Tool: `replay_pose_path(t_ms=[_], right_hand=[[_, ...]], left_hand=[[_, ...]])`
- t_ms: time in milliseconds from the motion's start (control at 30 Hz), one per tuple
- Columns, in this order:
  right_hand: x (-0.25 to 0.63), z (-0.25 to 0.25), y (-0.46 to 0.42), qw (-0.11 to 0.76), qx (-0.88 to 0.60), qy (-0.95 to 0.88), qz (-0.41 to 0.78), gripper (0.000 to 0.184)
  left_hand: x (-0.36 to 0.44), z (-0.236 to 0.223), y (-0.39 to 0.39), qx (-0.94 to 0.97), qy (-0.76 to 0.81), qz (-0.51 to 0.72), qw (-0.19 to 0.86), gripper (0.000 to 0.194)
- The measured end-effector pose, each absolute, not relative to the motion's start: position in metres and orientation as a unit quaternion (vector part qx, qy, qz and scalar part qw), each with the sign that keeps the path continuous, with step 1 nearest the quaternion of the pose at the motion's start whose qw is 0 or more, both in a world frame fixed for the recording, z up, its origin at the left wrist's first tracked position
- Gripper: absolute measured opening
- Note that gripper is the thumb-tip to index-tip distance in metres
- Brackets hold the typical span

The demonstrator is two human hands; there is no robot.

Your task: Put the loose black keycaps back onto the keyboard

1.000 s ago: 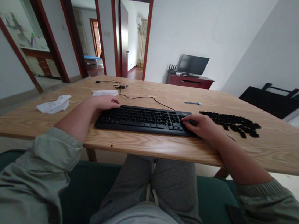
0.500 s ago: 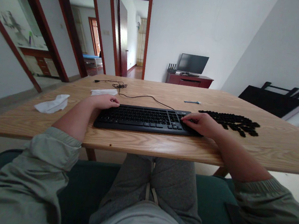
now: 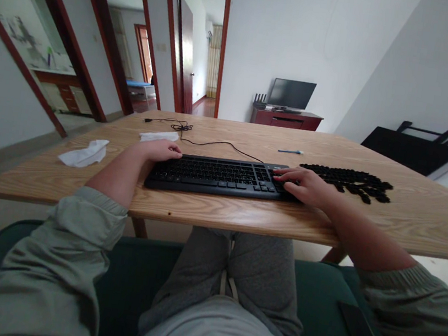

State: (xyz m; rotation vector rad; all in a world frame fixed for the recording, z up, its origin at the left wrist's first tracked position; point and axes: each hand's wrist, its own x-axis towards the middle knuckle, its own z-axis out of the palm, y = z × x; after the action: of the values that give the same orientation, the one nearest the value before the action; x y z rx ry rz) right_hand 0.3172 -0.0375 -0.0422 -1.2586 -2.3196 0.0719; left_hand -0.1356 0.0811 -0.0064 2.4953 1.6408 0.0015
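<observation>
Keyboard (image 3: 210,175) flat on desk (image 3: 234,214), left hand (image 3: 158,150) curled at its far-left corner, grip unclear, right hand (image 3: 307,186) over its right end, fingers forward, pinch indeterminable, small black pieces (image 3: 343,177) rightward.

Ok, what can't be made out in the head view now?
All in the head view:
Keyboard, right end: partly covered by the right hand.
Keyboard, far left corner: hidden by the left hand.
Markings on the keys: too small to read.
Black pieces: too small and dark to tell any markings.
Right sleeve: cut off by the picture's right edge.
</observation>
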Motion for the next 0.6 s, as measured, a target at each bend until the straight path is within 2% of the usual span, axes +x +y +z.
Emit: replay_pose_path(t_ms=[400, 600], right_hand=[[0.3129, -0.0508, -0.04, 0.25, -0.475, -0.844, -0.011, 0.028], [0.3115, -0.0515, -0.0406, 0.325, -0.467, -0.822, -0.013, 0.031]], left_hand=[[-0.135, -0.0083, 0.0796, 0.833, 0.547, 0.0, 0.082, 0.052], [-0.132, -0.0045, 0.0742, 0.835, 0.543, -0.003, 0.083, 0.051]])
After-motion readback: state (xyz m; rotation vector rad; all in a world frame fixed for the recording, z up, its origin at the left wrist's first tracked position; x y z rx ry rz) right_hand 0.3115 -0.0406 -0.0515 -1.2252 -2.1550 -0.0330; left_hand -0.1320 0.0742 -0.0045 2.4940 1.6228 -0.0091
